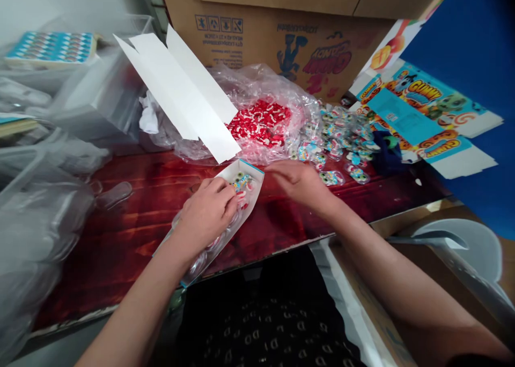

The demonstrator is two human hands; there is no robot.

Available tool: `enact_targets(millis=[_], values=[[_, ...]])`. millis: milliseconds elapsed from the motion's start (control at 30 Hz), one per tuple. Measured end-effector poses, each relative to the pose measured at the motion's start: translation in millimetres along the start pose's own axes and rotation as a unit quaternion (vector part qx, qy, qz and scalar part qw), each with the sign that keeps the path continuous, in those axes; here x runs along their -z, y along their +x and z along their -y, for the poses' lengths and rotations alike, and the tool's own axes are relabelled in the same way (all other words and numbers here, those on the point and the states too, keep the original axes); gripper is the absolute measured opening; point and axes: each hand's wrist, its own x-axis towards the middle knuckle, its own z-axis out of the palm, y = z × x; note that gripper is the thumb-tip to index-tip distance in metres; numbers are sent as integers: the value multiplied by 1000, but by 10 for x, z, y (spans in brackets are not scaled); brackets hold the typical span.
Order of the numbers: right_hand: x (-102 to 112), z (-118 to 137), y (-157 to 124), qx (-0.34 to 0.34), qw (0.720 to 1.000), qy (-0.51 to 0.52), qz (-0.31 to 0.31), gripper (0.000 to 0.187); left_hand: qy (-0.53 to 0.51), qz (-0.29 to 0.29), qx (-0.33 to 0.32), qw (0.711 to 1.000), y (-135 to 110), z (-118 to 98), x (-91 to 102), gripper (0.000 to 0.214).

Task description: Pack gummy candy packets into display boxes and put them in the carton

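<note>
A long white-sided carton (254,187) lies slantwise on the table before me, its lid raised and folded back. Inside it are clear plastic candy packs (242,183), some with red-and-white pieces. My left hand (209,206) reaches into the carton with bent fingers over the packs; what the fingertips hold, if anything, is hidden. Beside the carton's far right corner is my right hand (300,183), fingers stretched leftward and slightly blurred, with nothing visible in it. Whether it touches the carton I cannot tell. Farther right lies a heap of filled candy packs (341,131).
Behind the carton, a clear bag (261,120) holds red-and-white gummies. A large cardboard box (261,39) stands at the back. A printed flat carton (418,115) leans at right. Clear plastic bags (48,211) crowd the left. A clear plastic tub (462,243) sits at lower right.
</note>
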Motion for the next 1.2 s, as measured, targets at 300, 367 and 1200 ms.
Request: enact_targets(millis=[300,367,1200], values=[[136,-801,-543,-180,964,-193,30,21,6,13,11,1000,2,-3,6,30],[107,-828,-529,-173,967,-184,28,16,2,11,9,1000,1,-3,11,30],[-249,431,568,91,951,-179,234,29,3,3,3,1000,-30,-36,22,27]])
